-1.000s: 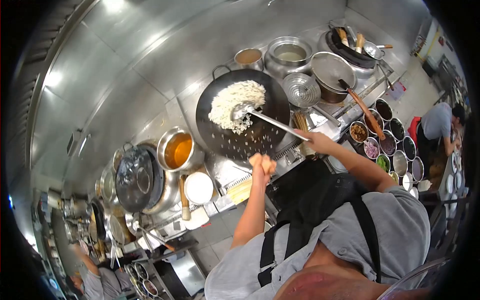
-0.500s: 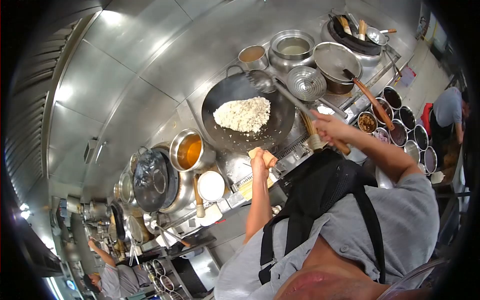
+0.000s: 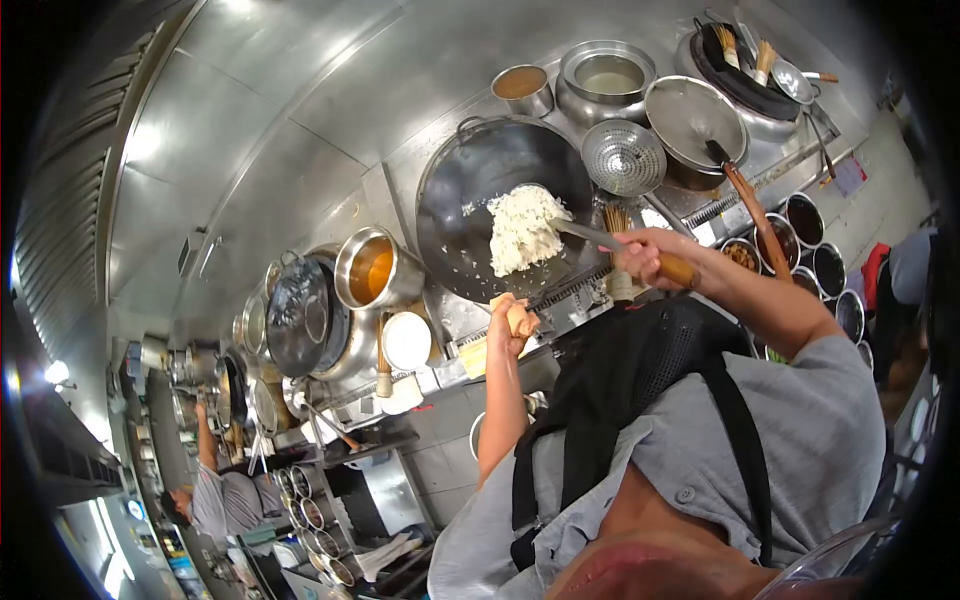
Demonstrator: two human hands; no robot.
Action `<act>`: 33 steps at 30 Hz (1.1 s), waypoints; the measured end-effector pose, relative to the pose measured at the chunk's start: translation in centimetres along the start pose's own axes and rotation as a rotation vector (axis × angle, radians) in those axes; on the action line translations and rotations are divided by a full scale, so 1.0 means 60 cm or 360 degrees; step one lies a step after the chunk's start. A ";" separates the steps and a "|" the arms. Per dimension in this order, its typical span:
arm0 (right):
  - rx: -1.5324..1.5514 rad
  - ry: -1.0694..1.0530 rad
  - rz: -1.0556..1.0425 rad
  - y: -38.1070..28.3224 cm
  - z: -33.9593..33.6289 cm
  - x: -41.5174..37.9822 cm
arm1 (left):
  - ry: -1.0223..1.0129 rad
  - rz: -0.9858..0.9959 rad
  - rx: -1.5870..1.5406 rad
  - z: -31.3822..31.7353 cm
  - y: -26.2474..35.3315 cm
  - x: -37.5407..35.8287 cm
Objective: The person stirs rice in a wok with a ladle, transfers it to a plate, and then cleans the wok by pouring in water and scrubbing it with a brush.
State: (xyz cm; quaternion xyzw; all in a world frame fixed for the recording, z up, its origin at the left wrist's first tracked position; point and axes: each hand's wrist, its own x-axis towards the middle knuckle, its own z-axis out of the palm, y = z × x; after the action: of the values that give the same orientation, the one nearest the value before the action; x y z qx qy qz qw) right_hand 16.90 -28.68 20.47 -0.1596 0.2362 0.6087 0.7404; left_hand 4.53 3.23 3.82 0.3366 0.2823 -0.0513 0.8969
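Observation:
A large black wok [image 3: 455,180] holds a heap of white rice [image 3: 522,228], with loose grains scattered around it. My left hand [image 3: 508,322] is closed on a folded tan cloth at the wok's near rim. Wrapped round the wooden handle of a metal ladle [image 3: 597,236], my right hand [image 3: 652,256] is to the right of the wok. The ladle's head is at the right side of the rice, mostly hidden by it. Below my right hand a bamboo brush [image 3: 618,285] stands upright.
A pot of amber liquid [image 3: 378,272] and a white bowl [image 3: 407,341] are left of the wok. A perforated strainer [image 3: 624,158], a covered pot [image 3: 697,122] and several seasoning tins [image 3: 803,218] are to the right. Another person [image 3: 230,498] stands at the far lower left.
The ladle's head has come down from above the wok's far right rim to the rice. The rice heap has shifted and changed shape, now narrower and taller.

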 end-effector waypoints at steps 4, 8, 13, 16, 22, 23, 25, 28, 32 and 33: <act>-0.0228 -0.0109 -0.0016 -0.045 -0.114 -0.007 | 0.0089 -0.0083 -0.0253 0.029 -0.039 0.028; -0.0546 0.0065 -0.0171 -0.044 -0.169 -0.002 | 0.0225 -0.0134 -0.0221 0.073 -0.034 0.015; -0.0515 -0.0007 -0.0133 -0.008 -0.191 0.025 | 0.0422 -0.0099 -0.0093 0.083 -0.016 0.003; -0.0562 -0.0036 -0.0155 0.002 -0.186 0.024 | -0.0006 -0.0090 -0.0203 0.029 -0.035 0.042; -0.0584 -0.0065 0.0036 -0.048 -0.171 -0.006 | 0.0082 0.0173 -0.0333 0.081 -0.069 0.004; -0.0590 -0.0119 0.0094 -0.073 -0.170 -0.005 | 0.0122 0.0196 -0.0307 0.089 -0.065 0.002; -0.0522 -0.0075 0.0207 -0.096 -0.142 -0.037 | 0.0182 0.0190 -0.0358 0.107 -0.085 -0.015; -0.0385 0.0135 0.0315 -0.125 -0.108 -0.067 | 0.0340 0.0293 -0.0522 0.144 -0.107 -0.064; -0.0637 0.0154 0.0543 -0.134 -0.074 -0.097 | 0.0200 0.0479 -0.0800 0.129 -0.180 -0.160; -0.0701 0.0158 0.0620 -0.133 -0.061 -0.103 | 0.0329 0.0498 -0.0778 0.138 -0.197 -0.202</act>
State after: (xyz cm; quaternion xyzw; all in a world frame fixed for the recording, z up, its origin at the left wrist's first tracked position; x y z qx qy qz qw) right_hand 23.24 -37.39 20.37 -0.2975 0.1605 0.7674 0.5448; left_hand -5.02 -12.28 8.68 0.1537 0.3206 0.1913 0.9148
